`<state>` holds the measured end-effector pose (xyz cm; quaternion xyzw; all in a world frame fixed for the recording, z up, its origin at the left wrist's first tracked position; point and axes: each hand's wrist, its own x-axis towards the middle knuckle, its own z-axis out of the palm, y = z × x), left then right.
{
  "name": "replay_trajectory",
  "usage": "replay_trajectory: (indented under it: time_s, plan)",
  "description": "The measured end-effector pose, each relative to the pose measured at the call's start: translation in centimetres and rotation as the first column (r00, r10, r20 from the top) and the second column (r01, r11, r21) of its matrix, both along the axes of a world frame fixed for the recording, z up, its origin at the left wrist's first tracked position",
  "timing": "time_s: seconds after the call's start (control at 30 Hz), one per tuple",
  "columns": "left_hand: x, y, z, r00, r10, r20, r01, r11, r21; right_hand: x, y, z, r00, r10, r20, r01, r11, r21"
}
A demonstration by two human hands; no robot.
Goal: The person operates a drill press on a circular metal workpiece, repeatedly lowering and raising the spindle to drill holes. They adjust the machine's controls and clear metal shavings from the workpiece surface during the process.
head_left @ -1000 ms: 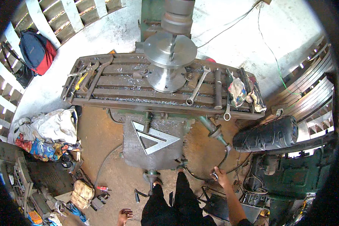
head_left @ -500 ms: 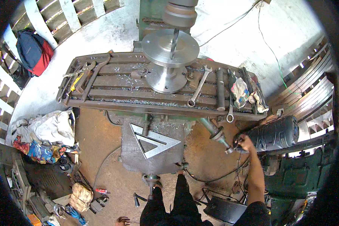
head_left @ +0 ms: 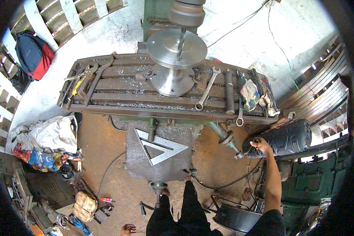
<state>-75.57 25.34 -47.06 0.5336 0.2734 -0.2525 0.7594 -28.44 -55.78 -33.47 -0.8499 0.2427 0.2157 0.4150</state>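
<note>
My right hand (head_left: 262, 145) reaches out beside the end of the table's feed shaft (head_left: 226, 139), in front of a black cylindrical container (head_left: 290, 137). Its fingers are curled; what they hold, if anything, I cannot make out. Down at the lower edge, my left hand (head_left: 128, 229) hangs with fingers apart and nothing in them. Ahead, a shiny flanged metal workpiece (head_left: 173, 80) stands on the slotted machine table (head_left: 118, 84). A drill bit (head_left: 181, 43) points down from the spindle and overlaps the upper disc in view.
A wrench (head_left: 208, 88), a round bar (head_left: 229, 92) and rags (head_left: 250, 94) lie on the table's right; clamps and a yellow-handled tool (head_left: 78, 85) on its left. Metal chips litter the slots. A triangular metal frame (head_left: 161, 147) rests below. A crank (head_left: 143, 208) sticks out near my legs.
My right hand has moved slightly up and to the right, its wrist turning. My left hand stays low at the edge. The workpiece and tools look unchanged, apart from a slight view shift.
</note>
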Motion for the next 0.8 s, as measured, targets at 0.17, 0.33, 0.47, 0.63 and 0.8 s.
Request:
replay_trajectory:
  time_s: [0.17, 0.33, 0.47, 0.63, 0.8]
  plan:
    - [0.4, 0.2, -0.2, 0.997, 0.009, -0.074, -0.01, 1.0, -0.003, -0.3, -1.7, -1.1, 1.0, 0.009, 0.011, -0.008, 0.995, -0.096]
    - [0.3, -0.1, -0.5, 0.995, 0.006, -0.104, -0.001, 0.999, 0.047, -0.8, -1.1, -0.6, 0.99, 0.056, 0.131, -0.027, 0.977, -0.211]
    - [0.2, -0.3, -0.5, 0.992, 0.014, -0.125, -0.006, 0.998, 0.061, -1.1, 0.6, 1.6, 0.988, 0.062, 0.143, -0.036, 0.983, -0.178]
    - [1.1, -1.0, -0.6, 0.983, -0.016, -0.185, 0.031, 0.996, 0.079, -0.9, 0.0, 1.9, 0.993, 0.076, 0.094, -0.051, 0.968, -0.244]
    - [2.1, -2.0, -0.3, 0.993, -0.018, -0.115, 0.017, 1.0, -0.007, -1.6, -1.8, -1.9, 0.998, 0.041, 0.057, -0.032, 0.988, -0.151]
